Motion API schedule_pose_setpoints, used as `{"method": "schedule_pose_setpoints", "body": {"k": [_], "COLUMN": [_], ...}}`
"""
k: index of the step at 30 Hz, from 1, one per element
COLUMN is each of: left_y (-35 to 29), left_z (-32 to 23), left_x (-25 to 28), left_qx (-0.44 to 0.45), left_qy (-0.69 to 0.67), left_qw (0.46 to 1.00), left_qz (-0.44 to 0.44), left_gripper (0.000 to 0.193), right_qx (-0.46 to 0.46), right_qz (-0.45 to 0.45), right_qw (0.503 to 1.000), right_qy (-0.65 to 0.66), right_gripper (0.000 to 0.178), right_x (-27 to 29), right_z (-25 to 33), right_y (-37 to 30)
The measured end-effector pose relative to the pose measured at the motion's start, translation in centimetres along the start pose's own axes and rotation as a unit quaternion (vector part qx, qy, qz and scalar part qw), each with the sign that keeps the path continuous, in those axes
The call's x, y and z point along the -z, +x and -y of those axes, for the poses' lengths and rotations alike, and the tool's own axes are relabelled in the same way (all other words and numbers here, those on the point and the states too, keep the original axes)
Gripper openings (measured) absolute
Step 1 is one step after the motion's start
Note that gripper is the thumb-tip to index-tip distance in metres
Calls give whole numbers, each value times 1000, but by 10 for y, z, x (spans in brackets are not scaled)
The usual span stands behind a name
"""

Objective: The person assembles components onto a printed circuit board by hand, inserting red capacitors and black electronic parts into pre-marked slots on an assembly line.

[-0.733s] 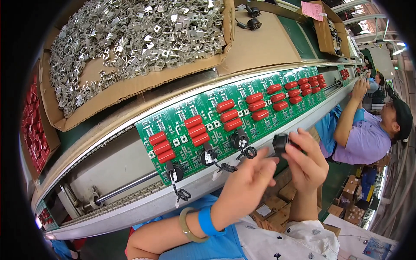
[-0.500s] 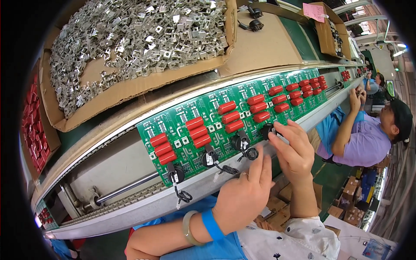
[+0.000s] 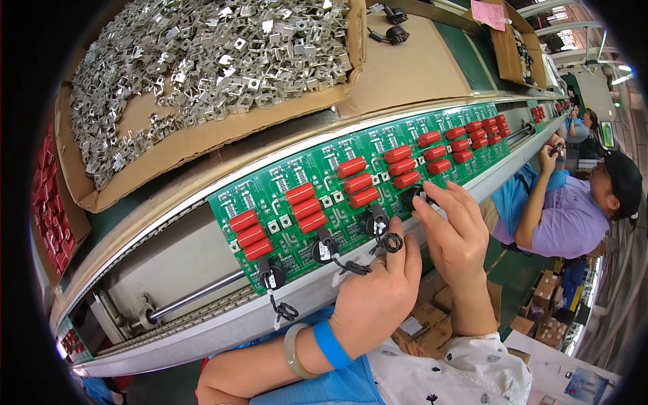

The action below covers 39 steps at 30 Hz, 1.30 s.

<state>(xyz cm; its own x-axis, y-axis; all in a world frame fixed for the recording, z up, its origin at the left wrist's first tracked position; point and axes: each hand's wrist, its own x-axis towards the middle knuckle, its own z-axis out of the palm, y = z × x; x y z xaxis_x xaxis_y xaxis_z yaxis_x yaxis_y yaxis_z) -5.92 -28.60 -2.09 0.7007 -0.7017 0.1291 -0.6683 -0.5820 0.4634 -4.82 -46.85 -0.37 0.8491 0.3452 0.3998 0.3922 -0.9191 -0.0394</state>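
A row of green circuit boards (image 3: 283,246) lies along the conveyor, carrying red capacitors (image 3: 307,209) in groups of three. Several black round components (image 3: 325,251) with coiled black leads (image 3: 358,267) sit along the boards' near edge. My right hand (image 3: 453,226) pinches another black round component (image 3: 416,197) at that edge, partly covered by the fingers. Close to its left, my left hand (image 3: 381,290) has its fingers stretched out, the tips at a coiled lead (image 3: 390,242); whether they touch it I cannot tell. A bracelet and a blue wristband circle my left wrist.
A cardboard box of metal clips (image 3: 223,121) stands beyond the conveyor, with a box of red capacitors (image 3: 54,209) at far left. Black corded parts (image 3: 397,34) lie on cardboard behind. The conveyor's metal rail (image 3: 202,337) runs along the near side. A co-worker (image 3: 567,209) stands at right.
My left fingertips have moved slightly left and up, closer to the coiled lead. My right hand stays at the same black component, its fingers slightly shifted. The view has shifted a little.
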Motion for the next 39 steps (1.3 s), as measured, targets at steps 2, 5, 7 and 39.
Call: {"method": "schedule_pose_setpoints", "body": {"k": [2, 5, 7, 39], "left_y": [0, 1, 0, 1], "left_z": [1, 0, 1, 0], "left_x": [-2, 0, -1, -6], "left_qx": [0, 1, 2, 3], "left_qy": [7, 15, 11, 30], "left_qw": [1000, 1000, 1000, 999], "left_qz": [-8, -2, -5, -25], "left_gripper": [54, 53, 53, 50], "right_qx": [0, -3, -6, -70], "right_qz": [2, 14, 25, 19], "right_qw": [1000, 1000, 1000, 997], "right_qy": [-1, -5, -9, 28], "right_gripper": [34, 34, 36, 28], "right_x": [-1, 3, 5, 6], "right_z": [0, 3, 5, 10], "right_y": [0, 2, 3, 9]}}
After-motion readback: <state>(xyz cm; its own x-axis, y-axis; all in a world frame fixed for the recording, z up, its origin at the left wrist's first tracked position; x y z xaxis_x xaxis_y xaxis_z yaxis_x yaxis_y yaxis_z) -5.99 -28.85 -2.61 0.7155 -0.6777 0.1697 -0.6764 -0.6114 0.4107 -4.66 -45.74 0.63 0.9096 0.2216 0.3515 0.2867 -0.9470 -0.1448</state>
